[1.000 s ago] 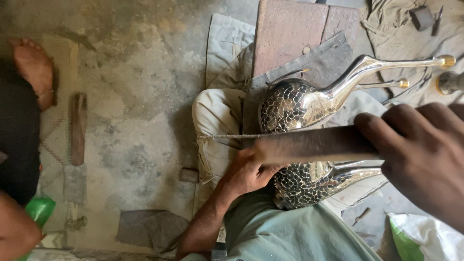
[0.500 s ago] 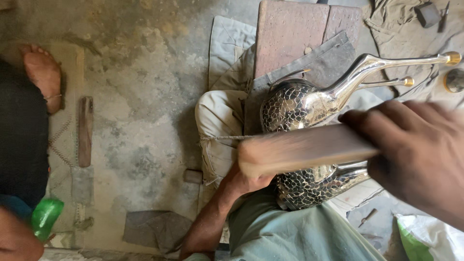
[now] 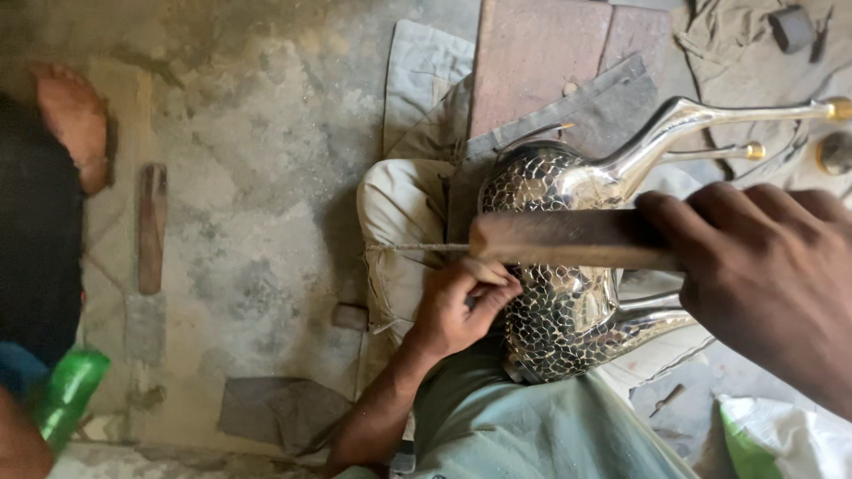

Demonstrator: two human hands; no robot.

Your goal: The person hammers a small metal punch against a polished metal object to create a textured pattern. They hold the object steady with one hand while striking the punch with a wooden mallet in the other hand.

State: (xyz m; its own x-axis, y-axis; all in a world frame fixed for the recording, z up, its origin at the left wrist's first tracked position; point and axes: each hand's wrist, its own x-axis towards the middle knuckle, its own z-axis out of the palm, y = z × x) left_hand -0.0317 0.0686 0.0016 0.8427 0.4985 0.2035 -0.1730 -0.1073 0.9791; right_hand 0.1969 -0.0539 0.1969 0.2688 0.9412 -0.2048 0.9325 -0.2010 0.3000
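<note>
Two hands at work: right hand (image 3: 763, 284) wrapped tight round a wooden mallet (image 3: 568, 239), held over the shiny metal animal figure (image 3: 568, 293) in the lap. Left hand (image 3: 461, 306) pinches a small punch, tip hidden, vs. its scaled body. Looks mid-chasing; next blow needs a square hit.

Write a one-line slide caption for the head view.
Right hand grips a wooden tool over a shiny patterned metal figure; left hand touches it.

Rough concrete floor (image 3: 266, 133), stained and dusty. Lying on it: flat wooden strip (image 3: 152, 226), small wood block (image 3: 350, 316), grey cloth scrap (image 3: 282, 411). Reddish slab (image 3: 532, 66) rests near crumpled grey cloths (image 3: 422, 75).
</note>
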